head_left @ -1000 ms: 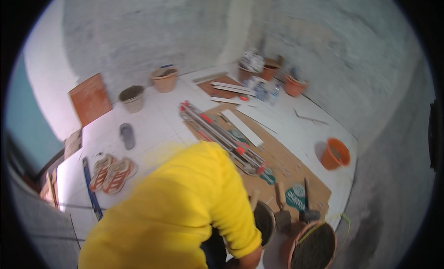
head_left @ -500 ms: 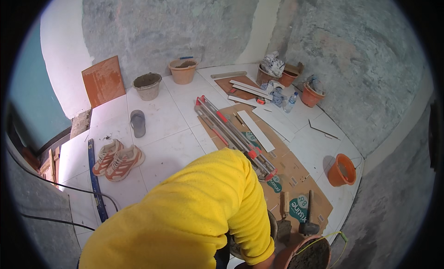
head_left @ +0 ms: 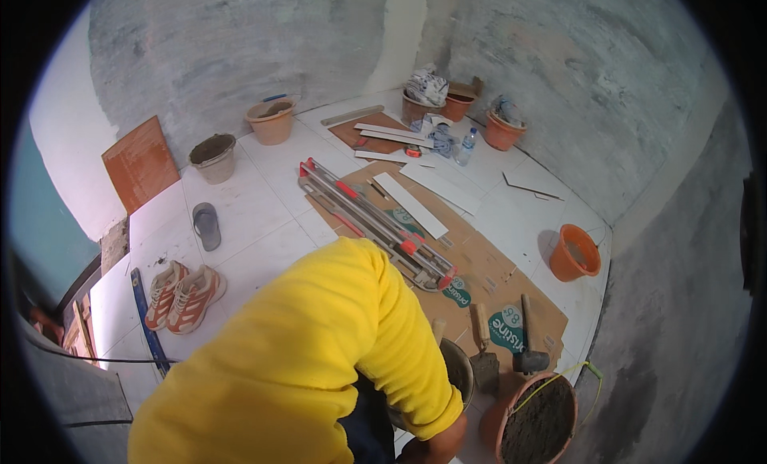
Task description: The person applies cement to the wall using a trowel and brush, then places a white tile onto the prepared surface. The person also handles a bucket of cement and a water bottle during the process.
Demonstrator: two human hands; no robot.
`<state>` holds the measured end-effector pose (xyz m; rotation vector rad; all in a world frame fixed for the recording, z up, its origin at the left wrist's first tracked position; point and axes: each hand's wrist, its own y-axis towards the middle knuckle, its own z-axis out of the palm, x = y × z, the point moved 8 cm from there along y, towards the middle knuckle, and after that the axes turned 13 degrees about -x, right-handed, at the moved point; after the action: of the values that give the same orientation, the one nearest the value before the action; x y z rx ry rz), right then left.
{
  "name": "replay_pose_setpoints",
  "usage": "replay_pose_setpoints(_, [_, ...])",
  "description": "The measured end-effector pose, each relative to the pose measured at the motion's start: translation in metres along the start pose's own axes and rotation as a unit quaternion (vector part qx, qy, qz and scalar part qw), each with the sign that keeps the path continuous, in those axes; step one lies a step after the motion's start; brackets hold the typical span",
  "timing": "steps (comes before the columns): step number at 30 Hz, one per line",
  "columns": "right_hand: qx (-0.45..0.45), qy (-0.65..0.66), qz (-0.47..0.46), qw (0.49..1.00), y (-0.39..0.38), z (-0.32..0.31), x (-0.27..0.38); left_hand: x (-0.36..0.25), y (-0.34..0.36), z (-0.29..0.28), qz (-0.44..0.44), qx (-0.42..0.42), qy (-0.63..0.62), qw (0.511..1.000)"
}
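My left arm, in a yellow sleeve (head_left: 304, 328), crosses the lower part of the view with its elbow bent and raised. My left hand (head_left: 443, 448) hangs at the bottom edge, seen only at the wrist; its fingers are cut off by the frame. Beside that forearm stands a dark-rimmed bucket (head_left: 457, 368), partly hidden by the sleeve. To the right is an orange bucket of wet mortar (head_left: 539, 420) with a yellow-green handle. A trowel (head_left: 484, 360) and a mallet (head_left: 529, 344) lie just beyond these buckets. I cannot see my right hand.
A red-and-grey tile cutter (head_left: 383, 224) lies on flattened cardboard (head_left: 503, 284) amid white tile strips (head_left: 411, 204). An orange bucket (head_left: 575, 252) stands near the right wall. Sneakers (head_left: 188, 296), a sandal (head_left: 206, 226) and a blue level (head_left: 148, 324) lie on the left floor.
The view has shifted, so the floor things sit further left and the mortar bucket shows more fully. My left arm stays bent with its hand low.
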<state>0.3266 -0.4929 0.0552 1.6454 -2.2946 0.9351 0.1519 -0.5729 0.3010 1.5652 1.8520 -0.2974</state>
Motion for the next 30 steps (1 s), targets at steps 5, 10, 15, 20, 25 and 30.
replay_pose_setpoints(5, [-0.026, -0.01, 0.01, 1.0, -0.001, 0.012, -0.01, -0.003, 0.001, 0.003, 0.007, -0.002, 0.001, 1.0])
replay_pose_setpoints(10, [-0.072, 0.013, 0.009, 0.997, -0.012, -0.006, 0.01, -0.008, -0.004, -0.002, -0.008, -0.037, 0.01, 0.999])
replay_pose_setpoints(15, [-0.028, 0.122, 0.076, 0.989, -0.06, -0.044, 0.002, -0.049, -0.07, -0.118, -0.279, -0.218, 0.067, 0.933])
replay_pose_setpoints(20, [-0.13, 0.093, 0.164, 0.973, -0.057, -0.088, 0.023, -0.107, -0.236, -0.188, -0.467, -0.489, 0.033, 0.736])
replay_pose_setpoints(25, [-0.112, 0.028, 0.137, 0.984, 0.0, -0.085, 0.041, -0.121, -0.303, -0.096, -0.399, -0.662, -0.234, 0.59])
replay_pose_setpoints(30, [-0.091, -0.02, 0.15, 0.984, 0.033, -0.093, 0.054, -0.08, -0.376, -0.056, -0.364, -0.678, -0.35, 0.535])
